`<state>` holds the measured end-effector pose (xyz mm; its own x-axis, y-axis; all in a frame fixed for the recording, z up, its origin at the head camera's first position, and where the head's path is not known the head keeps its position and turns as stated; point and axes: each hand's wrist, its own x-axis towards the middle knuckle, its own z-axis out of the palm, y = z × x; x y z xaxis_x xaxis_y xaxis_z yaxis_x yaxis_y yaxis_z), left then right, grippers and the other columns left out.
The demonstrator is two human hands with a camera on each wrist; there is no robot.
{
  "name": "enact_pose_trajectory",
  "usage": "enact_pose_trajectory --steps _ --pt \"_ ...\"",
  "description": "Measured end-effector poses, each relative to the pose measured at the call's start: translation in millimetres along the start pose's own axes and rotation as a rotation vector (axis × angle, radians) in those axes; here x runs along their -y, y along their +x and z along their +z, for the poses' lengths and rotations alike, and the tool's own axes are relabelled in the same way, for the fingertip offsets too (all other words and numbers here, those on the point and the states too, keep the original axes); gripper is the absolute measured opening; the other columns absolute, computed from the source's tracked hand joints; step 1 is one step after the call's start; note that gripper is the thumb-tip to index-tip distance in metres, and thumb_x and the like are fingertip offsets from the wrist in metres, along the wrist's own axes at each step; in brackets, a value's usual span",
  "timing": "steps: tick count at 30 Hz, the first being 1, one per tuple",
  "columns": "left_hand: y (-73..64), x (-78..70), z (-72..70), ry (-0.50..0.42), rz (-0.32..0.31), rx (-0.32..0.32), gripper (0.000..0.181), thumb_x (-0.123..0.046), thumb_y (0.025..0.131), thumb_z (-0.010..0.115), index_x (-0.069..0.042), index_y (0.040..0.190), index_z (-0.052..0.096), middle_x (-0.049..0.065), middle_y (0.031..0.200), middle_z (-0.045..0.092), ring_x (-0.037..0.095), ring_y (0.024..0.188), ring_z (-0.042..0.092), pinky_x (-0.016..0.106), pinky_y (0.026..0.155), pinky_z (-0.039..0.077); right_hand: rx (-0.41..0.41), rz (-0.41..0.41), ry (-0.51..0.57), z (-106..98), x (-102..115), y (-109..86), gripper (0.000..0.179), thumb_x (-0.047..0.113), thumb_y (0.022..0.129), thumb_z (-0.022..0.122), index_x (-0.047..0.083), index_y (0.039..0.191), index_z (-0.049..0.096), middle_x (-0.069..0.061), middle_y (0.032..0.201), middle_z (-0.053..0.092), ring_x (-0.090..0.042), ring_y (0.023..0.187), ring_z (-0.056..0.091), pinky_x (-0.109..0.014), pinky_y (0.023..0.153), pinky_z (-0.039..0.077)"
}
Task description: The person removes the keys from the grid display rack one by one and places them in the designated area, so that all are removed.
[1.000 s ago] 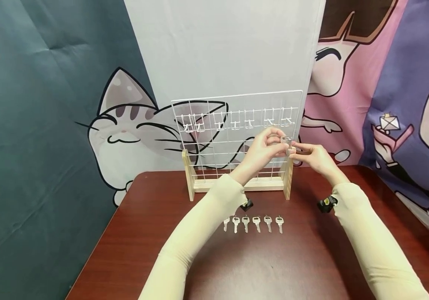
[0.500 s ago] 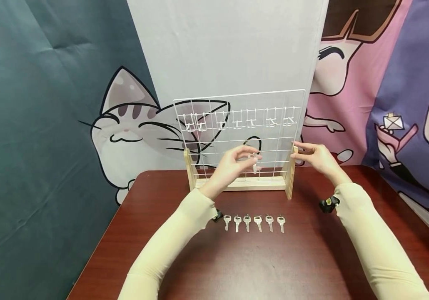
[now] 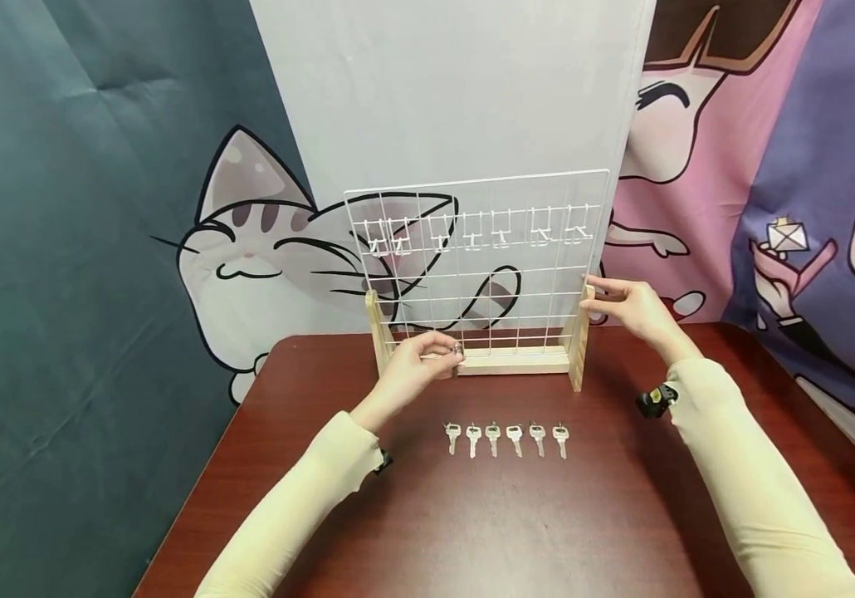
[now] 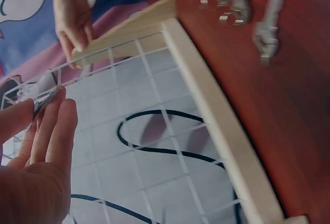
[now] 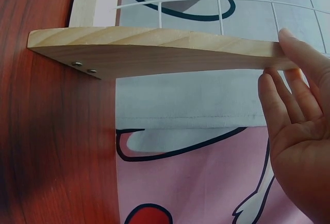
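Observation:
In the head view my left hand [image 3: 414, 366] is in front of the rack's lower left part. Between thumb and fingertips it pinches a metal key [image 3: 458, 359], which shows edge-on as a thin strip in the left wrist view [image 4: 47, 102]. A white wire grid rack in a wooden stand [image 3: 520, 363] stands on the table. My right hand [image 3: 632, 308] holds the upper end of the right wooden post [image 5: 170, 54], thumb on one side and fingers on the other. Several keys [image 3: 516, 442] lie in a row on the table before the rack.
White hooks [image 3: 539, 238] hang in a row on the upper part of the grid. The dark red table [image 3: 472, 531] spreads in front of the rack. Behind it hangs a printed cloth [image 3: 472, 83] with cartoon figures.
My left hand has moved left and down with the key, away from the rack's right post towards its lower left. My right hand has stayed at the right post.

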<state>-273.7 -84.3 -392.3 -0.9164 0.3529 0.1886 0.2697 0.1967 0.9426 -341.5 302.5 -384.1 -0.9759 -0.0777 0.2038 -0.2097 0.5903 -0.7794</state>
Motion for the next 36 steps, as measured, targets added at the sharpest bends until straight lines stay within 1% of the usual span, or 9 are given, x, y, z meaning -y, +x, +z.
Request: enact_pose_trajectory --steps 5,10,18,23,26,28,31,34,36 --pt "-12.2 17.2 -3.1 -0.085 -0.051 0.017 0.021 -0.005 0.095 0.069 0.008 0.110 0.064 0.020 0.105 0.071 0.029 0.093 0.073 0.037 0.082 0.061 0.008 0.005 0.020 1.3 -1.3 -0.5 0.062 0.040 0.087 0.079 0.018 0.142 0.059 -0.014 0.132 0.064 -0.001 0.096 0.063 -0.015 0.072 0.051" --pt "-20.7 30.1 -3.6 -0.155 -0.059 0.037 0.026 -0.003 0.096 0.067 0.014 0.115 0.060 0.020 0.105 0.069 0.028 0.091 0.074 0.038 0.082 0.061 -0.003 -0.002 0.007 2.2 -2.4 -1.3 0.062 0.042 0.087 0.079 0.019 0.141 0.060 -0.011 0.133 0.063 -0.003 0.098 0.062 -0.016 0.071 0.046" --pt "-36.7 50.3 -8.4 -0.231 -0.126 0.051 0.030 -0.005 0.095 0.068 0.009 0.121 0.060 0.030 0.110 0.065 0.038 0.096 0.072 0.047 0.088 0.059 0.002 -0.002 0.035 3.4 -4.7 -4.5 0.062 0.039 0.087 0.080 0.017 0.141 0.060 -0.012 0.133 0.063 0.007 0.094 0.061 -0.012 0.073 0.049" --pt "-41.7 57.7 -14.2 -0.189 -0.153 0.015 0.029 -0.005 0.093 0.071 0.008 0.116 0.061 0.018 0.100 0.071 0.036 0.093 0.073 0.044 0.084 0.061 0.007 -0.001 0.029 2.3 -2.4 -3.4 0.062 0.039 0.087 0.079 0.017 0.142 0.060 -0.014 0.132 0.064 0.002 0.097 0.063 -0.012 0.073 0.048" --pt "-42.8 61.2 -16.8 -0.164 -0.162 0.007 0.026 -0.004 0.092 0.072 0.008 0.112 0.062 0.016 0.096 0.072 0.041 0.094 0.072 0.040 0.081 0.062 0.006 0.012 0.015 1.1 -0.7 -2.8 0.062 0.040 0.087 0.079 0.018 0.142 0.059 -0.015 0.130 0.065 0.002 0.094 0.064 -0.012 0.072 0.047" --pt "-44.1 64.7 -18.2 -0.138 -0.168 0.007 0.023 -0.002 0.091 0.072 0.007 0.110 0.062 0.021 0.097 0.072 0.041 0.093 0.072 0.038 0.080 0.062 0.005 0.018 0.008 0.4 0.0 -2.4 0.063 0.041 0.087 0.079 0.019 0.143 0.059 -0.015 0.130 0.065 0.004 0.093 0.064 -0.012 0.072 0.047" --pt "-47.5 71.1 -19.3 -0.050 -0.185 -0.006 0.017 -0.002 0.090 0.073 0.004 0.104 0.065 0.020 0.094 0.073 0.029 0.086 0.073 0.032 0.077 0.061 0.012 0.019 0.004 0.1 1.4 -1.9 0.064 0.043 0.087 0.079 0.021 0.143 0.058 -0.014 0.131 0.065 0.008 0.092 0.062 -0.012 0.073 0.047" --pt "-50.1 78.6 -18.3 0.057 -0.204 -0.019 0.013 -0.004 0.088 0.075 -0.001 0.098 0.068 0.012 0.087 0.074 0.015 0.077 0.069 0.025 0.072 0.058 0.015 0.014 -0.004 -0.5 2.2 -1.7 0.064 0.043 0.087 0.078 0.021 0.143 0.058 -0.013 0.131 0.065 0.009 0.093 0.061 -0.012 0.075 0.046" --pt "-50.9 82.9 -16.5 0.084 -0.214 -0.007 0.011 -0.004 0.088 0.075 -0.002 0.097 0.068 0.010 0.085 0.074 0.009 0.075 0.065 0.025 0.073 0.058 0.013 0.014 -0.007 -0.9 2.6 -1.2 0.063 0.043 0.087 0.078 0.021 0.143 0.058 -0.013 0.130 0.066 0.008 0.092 0.062 -0.012 0.074 0.045"
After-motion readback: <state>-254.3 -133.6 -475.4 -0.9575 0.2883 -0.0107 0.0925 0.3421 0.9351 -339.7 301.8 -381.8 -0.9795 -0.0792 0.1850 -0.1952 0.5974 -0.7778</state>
